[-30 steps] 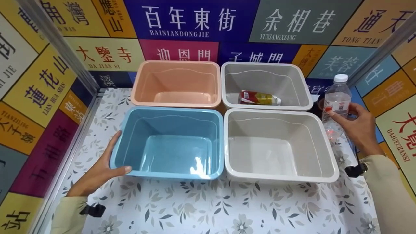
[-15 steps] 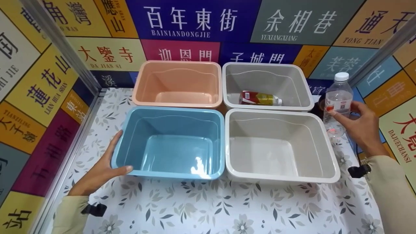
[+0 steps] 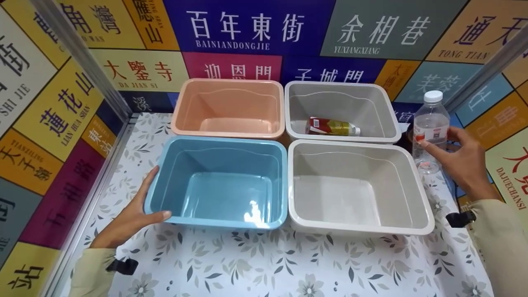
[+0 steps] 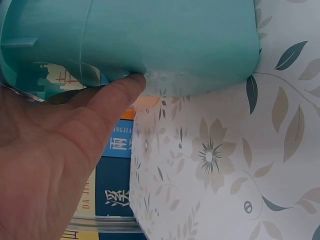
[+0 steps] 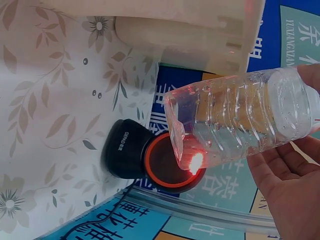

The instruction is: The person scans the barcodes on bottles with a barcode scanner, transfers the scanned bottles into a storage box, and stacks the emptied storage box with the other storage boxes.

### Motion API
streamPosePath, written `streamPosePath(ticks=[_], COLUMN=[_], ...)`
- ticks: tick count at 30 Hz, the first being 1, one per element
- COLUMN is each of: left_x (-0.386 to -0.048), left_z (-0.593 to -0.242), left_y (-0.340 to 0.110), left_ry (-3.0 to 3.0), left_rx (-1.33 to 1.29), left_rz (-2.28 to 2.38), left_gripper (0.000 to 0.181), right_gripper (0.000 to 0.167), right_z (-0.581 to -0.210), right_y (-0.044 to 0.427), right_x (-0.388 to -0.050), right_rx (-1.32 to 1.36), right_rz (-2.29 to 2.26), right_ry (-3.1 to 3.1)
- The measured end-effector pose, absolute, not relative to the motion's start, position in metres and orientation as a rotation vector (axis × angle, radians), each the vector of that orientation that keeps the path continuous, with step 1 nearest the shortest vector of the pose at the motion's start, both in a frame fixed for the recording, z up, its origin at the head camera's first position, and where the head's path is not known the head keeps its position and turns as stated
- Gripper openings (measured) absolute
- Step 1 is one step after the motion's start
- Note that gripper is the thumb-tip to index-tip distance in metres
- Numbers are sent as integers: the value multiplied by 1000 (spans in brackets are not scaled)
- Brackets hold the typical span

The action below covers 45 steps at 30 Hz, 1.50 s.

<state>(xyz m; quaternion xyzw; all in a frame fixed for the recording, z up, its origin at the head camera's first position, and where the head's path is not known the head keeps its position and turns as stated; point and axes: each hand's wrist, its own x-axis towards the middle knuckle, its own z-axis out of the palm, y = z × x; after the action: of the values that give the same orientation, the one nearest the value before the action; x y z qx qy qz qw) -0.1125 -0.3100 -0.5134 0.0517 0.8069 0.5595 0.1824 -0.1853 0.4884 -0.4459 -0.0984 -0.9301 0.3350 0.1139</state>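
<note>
Clear bottle [image 3: 431,123]: since the frame a second ago its base has risen slightly in my head feed, while the whole view has slid a little and the bins show a touch farther right. It stands nearly upright at the right of the frame, and I cannot tell whether it touches the surface [image 3: 247,264].
Right hand [image 3: 464,161]: right side of the frame; I see its grip pinching the bottle at mid-height, thumb on the near side.
Black device [image 5: 125,152]: centre of my right wrist feed, its orange ring [image 5: 150,170] partly behind the bottle's base, where a red glow [image 5: 194,163] shows.
Left hand [image 3: 138,212]: left of the head frame, its grip spread wide around the near left corner of the blue bin [image 3: 222,194], thumb on the near side, fingers along the left wall.
Off-white bin [image 3: 354,194]: lower right of centre, just beside the blue one.
Peach bin [image 3: 231,109]: upper centre-left, behind the blue one.
Grey bin [image 3: 342,97]: upper centre-right, with a red-and-yellow bottle [image 3: 330,127] lying on its side inside.
Wall panels [image 3: 243,22]: lettered blocks of colour across the top of the frame.
</note>
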Motion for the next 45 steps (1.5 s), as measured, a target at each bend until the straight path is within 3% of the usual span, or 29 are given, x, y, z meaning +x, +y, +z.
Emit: streamPosePath(ticks=[45], left_x=[-113], left_z=[-513], left_y=[-307], left_ry=[2256], left_rx=[138], left_rz=[1593], left_gripper=[114], right_gripper=[78], right_z=[-418], right_y=[461], right_x=[-192], right_rx=[-99], right_rz=[854], right_ry=[-2721])
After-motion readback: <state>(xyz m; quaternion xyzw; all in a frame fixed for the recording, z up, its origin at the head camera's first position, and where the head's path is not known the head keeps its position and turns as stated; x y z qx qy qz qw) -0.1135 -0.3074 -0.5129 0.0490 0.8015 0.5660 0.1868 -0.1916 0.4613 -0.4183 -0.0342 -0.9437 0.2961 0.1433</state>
